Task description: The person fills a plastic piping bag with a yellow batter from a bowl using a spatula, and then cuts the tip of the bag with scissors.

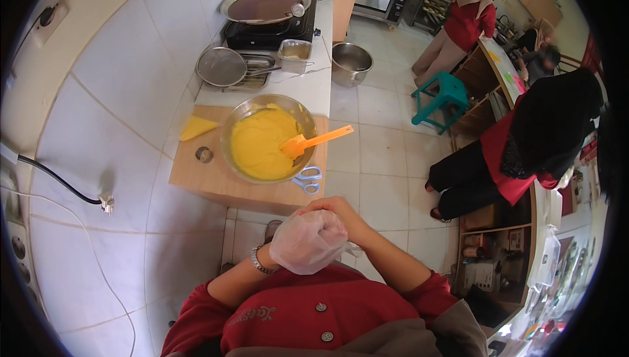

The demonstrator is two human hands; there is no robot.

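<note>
A cloudy clear plastic bag [304,247] hangs draped over my left hand [320,229], whose curled fingers show only dimly through it. My right hand [335,211] presses around the bag's far side, its fingers bent and partly hidden. Beyond my hands, a steel bowl [229,160] of smooth yellow batter [259,141] stands on a wooden board [196,177]. An orange spatula [324,137] leans in the batter, its handle over the bowl's right rim. Blue-handled scissors [308,180] lie beside the bowl. A filled yellow piping bag [196,128] and a small metal ring [204,154] are at its left.
A strainer [221,67], a square metal container [295,54] and a wide pan [242,6] on a black stove [270,35] stand behind. On the floor are a steel pot [352,62] and a green stool [440,98]. Several people work along the right-hand counter [501,72].
</note>
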